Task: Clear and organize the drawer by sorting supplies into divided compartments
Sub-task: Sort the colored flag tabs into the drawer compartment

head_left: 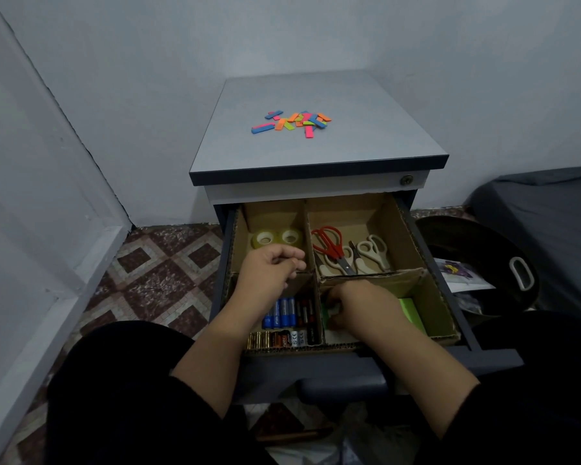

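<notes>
The open drawer holds a cardboard divider with four compartments. Two clear tape rolls lie in the far left one, several scissors in the far right one, several batteries in the near left one. My left hand hovers over the left compartments with loosely curled fingers and nothing in it. My right hand reaches into the near right compartment, where its fingers curl round a small green and white thing, mostly hidden. A green pad lies to its right.
Several coloured sticky tabs lie scattered on the cabinet top. A black basin with a white handle stands on the floor to the right. A wall and door frame are on the left. My dark-clothed knees flank the drawer front.
</notes>
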`<control>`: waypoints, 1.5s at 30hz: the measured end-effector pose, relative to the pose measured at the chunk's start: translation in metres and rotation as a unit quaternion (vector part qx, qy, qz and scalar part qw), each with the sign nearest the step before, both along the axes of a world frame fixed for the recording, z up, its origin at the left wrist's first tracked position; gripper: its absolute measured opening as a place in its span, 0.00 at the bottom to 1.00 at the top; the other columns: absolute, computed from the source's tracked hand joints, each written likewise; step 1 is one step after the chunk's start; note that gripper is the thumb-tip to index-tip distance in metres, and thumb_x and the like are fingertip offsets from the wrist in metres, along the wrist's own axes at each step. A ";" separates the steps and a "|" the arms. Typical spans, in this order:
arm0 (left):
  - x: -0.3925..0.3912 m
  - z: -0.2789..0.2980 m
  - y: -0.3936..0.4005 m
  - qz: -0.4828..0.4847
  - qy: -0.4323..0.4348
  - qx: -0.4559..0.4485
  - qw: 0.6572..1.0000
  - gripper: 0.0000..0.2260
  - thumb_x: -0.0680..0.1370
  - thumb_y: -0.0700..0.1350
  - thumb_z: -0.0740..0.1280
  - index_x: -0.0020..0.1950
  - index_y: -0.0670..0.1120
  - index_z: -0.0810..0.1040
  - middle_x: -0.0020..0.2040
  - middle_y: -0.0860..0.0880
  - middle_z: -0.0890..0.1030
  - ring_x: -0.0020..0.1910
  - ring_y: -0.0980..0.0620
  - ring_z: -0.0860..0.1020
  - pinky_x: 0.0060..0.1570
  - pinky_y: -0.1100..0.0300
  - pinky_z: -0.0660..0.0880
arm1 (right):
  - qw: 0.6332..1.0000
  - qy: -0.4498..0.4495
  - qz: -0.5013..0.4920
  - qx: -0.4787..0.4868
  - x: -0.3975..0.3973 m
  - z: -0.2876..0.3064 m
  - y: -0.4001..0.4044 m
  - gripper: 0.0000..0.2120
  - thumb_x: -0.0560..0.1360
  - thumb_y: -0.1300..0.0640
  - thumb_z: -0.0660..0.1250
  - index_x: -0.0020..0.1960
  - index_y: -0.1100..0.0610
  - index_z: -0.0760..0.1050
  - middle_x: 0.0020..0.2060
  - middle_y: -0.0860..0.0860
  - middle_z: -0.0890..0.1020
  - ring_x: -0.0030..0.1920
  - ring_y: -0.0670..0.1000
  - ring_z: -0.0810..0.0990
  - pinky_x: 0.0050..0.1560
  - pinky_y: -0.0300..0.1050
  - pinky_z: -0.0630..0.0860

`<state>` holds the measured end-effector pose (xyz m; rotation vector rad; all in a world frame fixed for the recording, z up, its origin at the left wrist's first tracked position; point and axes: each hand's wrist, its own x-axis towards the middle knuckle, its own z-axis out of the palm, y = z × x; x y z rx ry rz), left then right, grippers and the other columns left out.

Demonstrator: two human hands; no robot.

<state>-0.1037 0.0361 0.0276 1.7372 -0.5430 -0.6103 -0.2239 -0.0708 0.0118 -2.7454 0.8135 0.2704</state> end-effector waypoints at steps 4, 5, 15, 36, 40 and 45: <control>0.001 0.000 0.000 0.001 -0.002 0.000 1.000 0.09 0.78 0.36 0.63 0.50 0.46 0.81 0.43 0.51 0.83 0.36 0.61 0.76 0.33 0.70 0.71 | 0.999 -0.004 -0.023 0.031 -0.002 0.002 -0.002 0.14 0.72 0.51 0.70 0.58 0.45 0.78 0.53 0.48 0.80 0.54 0.52 0.79 0.51 0.46 0.77; 0.001 0.000 0.000 0.000 -0.001 -0.002 1.000 0.09 0.78 0.36 0.63 0.50 0.46 0.81 0.43 0.51 0.83 0.36 0.61 0.76 0.32 0.70 0.71 | 0.998 -0.006 -0.043 0.044 -0.004 0.003 -0.004 0.12 0.73 0.51 0.69 0.57 0.46 0.78 0.53 0.48 0.80 0.53 0.51 0.79 0.51 0.47 0.78; 0.003 -0.001 0.000 -0.008 0.001 -0.005 1.000 0.09 0.79 0.36 0.63 0.51 0.45 0.81 0.44 0.50 0.83 0.36 0.61 0.75 0.33 0.70 0.71 | 0.981 0.063 -0.186 -0.015 -0.039 0.016 -0.037 0.05 0.76 0.63 0.61 0.46 0.58 0.75 0.42 0.54 0.75 0.48 0.56 0.78 0.43 0.46 0.72; 0.004 -0.002 0.001 -0.005 0.007 -0.006 1.000 0.08 0.78 0.36 0.63 0.52 0.44 0.81 0.45 0.49 0.84 0.36 0.60 0.75 0.32 0.70 0.71 | 0.972 0.066 -0.184 0.132 -0.028 0.021 -0.039 0.08 0.73 0.59 0.70 0.51 0.55 0.81 0.52 0.54 0.81 0.53 0.55 0.80 0.56 0.49 0.78; 0.004 -0.001 0.001 -0.006 0.003 -0.007 1.000 0.08 0.78 0.36 0.63 0.51 0.45 0.81 0.45 0.49 0.84 0.36 0.60 0.76 0.33 0.69 0.71 | 0.985 0.040 -0.140 0.094 -0.036 0.015 -0.040 0.14 0.68 0.59 0.75 0.39 0.43 0.73 0.51 0.47 0.76 0.53 0.51 0.77 0.56 0.49 0.77; 0.004 -0.002 0.000 -0.008 0.005 -0.009 1.000 0.09 0.78 0.36 0.63 0.51 0.46 0.81 0.44 0.50 0.83 0.36 0.60 0.76 0.33 0.69 0.71 | 0.994 0.043 -0.076 0.072 -0.035 0.013 -0.038 0.19 0.67 0.59 0.74 0.52 0.41 0.77 0.49 0.45 0.75 0.51 0.49 0.78 0.50 0.45 0.77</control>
